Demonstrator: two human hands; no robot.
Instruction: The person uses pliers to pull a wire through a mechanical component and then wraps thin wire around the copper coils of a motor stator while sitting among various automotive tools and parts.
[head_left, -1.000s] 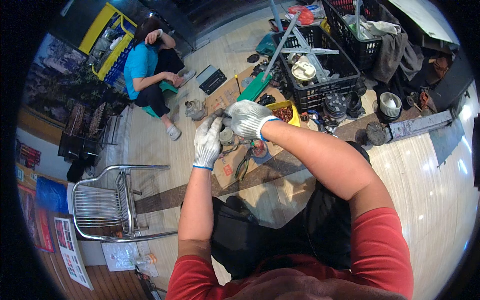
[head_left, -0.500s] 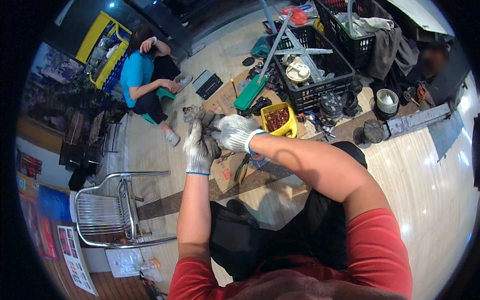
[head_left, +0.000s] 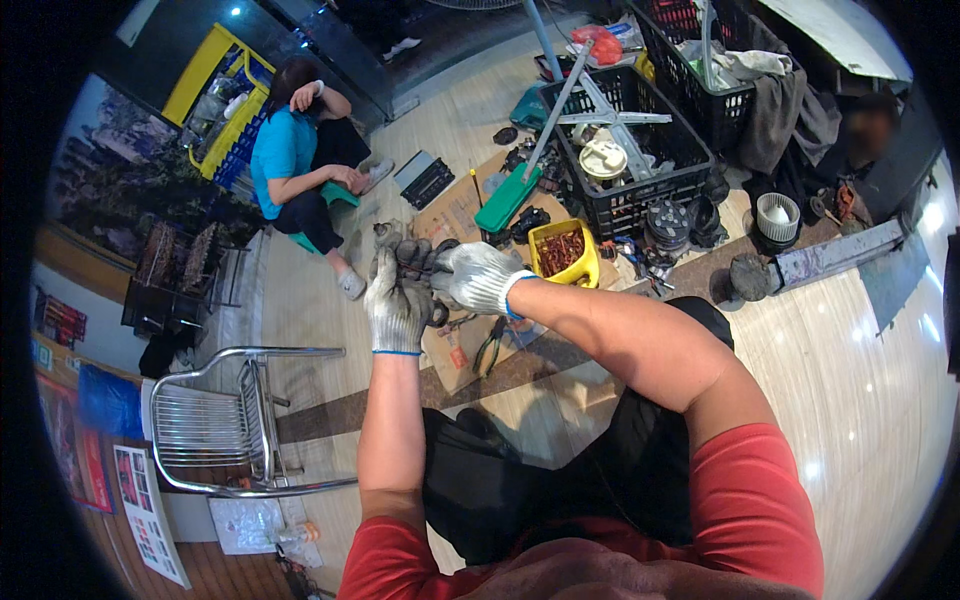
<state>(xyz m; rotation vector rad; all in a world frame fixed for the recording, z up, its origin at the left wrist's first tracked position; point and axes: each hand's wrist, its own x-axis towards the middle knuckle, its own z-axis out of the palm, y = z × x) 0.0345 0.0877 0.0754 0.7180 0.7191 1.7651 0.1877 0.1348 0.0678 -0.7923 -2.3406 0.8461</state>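
My left hand (head_left: 393,308) and right hand (head_left: 482,276), both in white knit gloves with darkened fingers, meet in front of me. My left grip looks curled around a dark rounded piece (head_left: 438,314), which shows by its palm toward 4 o'clock. My right grip comes in from 3 o'clock, its fingers bent against the left ones; whether it is clamped on anything I cannot tell.

Those soiled fingertips could let the piece slip, I judge, if they are greasy, and a small bit dropped from here could get lost among the clutter. A careless swing of my right forearm might knock the yellow tub (head_left: 584,269) at 3 o'clock and spill its reddish-brown pieces (head_left: 560,246). The pliers (head_left: 488,346) at 5 o'clock lie near enough to be nudged.

Under the work lies flattened cardboard (head_left: 446,376), spread on a pale floor (head_left: 850,372) crossed by a dark band. A green case (head_left: 508,199) sits toward 1 o'clock, a black crate (head_left: 648,198) of parts at 2, and a white slatted wheel (head_left: 777,216) well apart at 3. At 10 o'clock a person in a teal shirt (head_left: 285,160) sits low; a metal chair (head_left: 205,425) stands at 8.
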